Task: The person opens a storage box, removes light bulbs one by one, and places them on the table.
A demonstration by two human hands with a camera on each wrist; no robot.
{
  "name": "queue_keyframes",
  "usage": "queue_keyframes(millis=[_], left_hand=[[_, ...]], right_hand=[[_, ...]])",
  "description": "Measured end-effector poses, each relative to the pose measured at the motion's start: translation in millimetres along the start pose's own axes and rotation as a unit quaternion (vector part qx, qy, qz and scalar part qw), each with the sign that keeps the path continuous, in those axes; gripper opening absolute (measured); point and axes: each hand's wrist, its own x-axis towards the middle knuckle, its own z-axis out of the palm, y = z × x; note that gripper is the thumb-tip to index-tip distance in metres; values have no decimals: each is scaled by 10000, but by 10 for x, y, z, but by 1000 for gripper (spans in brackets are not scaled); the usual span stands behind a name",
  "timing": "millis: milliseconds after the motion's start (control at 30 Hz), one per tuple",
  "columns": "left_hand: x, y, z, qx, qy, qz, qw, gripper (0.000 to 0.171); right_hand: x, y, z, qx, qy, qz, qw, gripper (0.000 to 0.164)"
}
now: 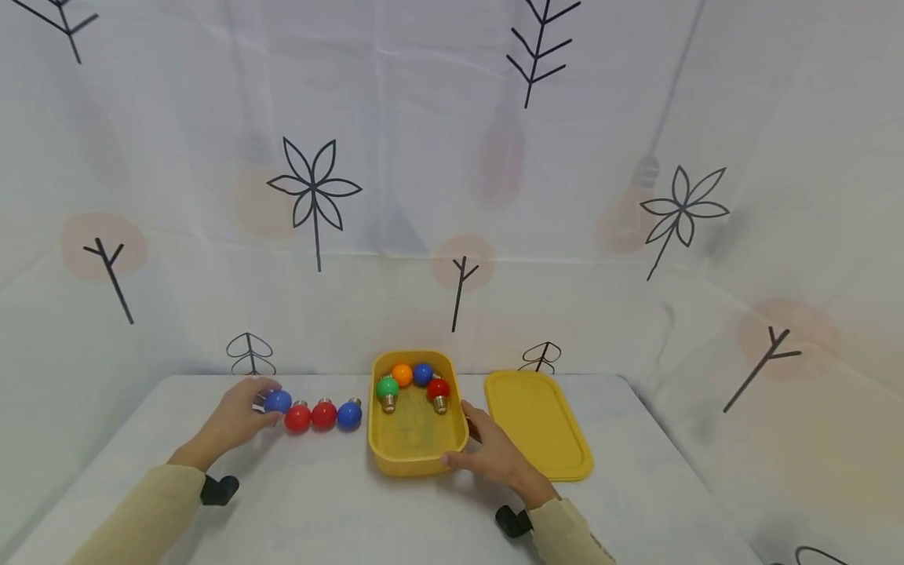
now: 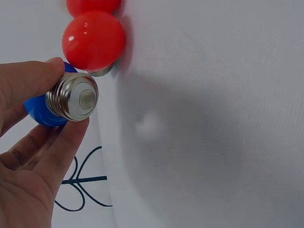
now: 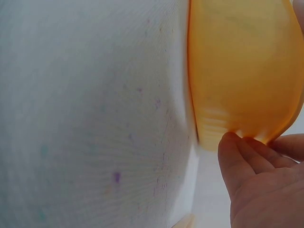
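Note:
My left hand (image 1: 236, 413) pinches a blue light bulb (image 1: 278, 402) between thumb and fingers. In the left wrist view the bulb's silver screw base (image 2: 76, 97) faces the camera. Right beside it begins a row on the table: a red bulb (image 1: 297, 419), another red bulb (image 1: 324, 415) and a blue bulb (image 1: 349, 416). My right hand (image 1: 496, 453) grips the near right corner of a yellow plastic box (image 1: 410, 468), thumb on the front and fingers along the side. Inside its far half lie a green bulb (image 1: 387, 388), an orange bulb (image 1: 402, 374), a blue bulb (image 1: 423, 373) and a red bulb (image 1: 438, 388).
A flat yellow lid (image 1: 540, 428) lies on the white table (image 1: 318, 502), right of the box. Behind the table hangs a white cloth (image 1: 395, 173) printed with plants.

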Motion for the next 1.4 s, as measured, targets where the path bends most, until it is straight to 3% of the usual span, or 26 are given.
queue_keyframes(millis=[333,800,1400], left_hand=[[33,-99,36,1,-143,-207,9997,52],[27,-112,40,23,-391,-478,9981,56],[-15,-145,31,30,-230,-466,9986,60]], right_hand=[[-6,-21,5,32,4,-40,10000,105],[-14,-43,1,22,32,-50,10000,105],[-8,-11,-2,16,13,34,10000,105]])
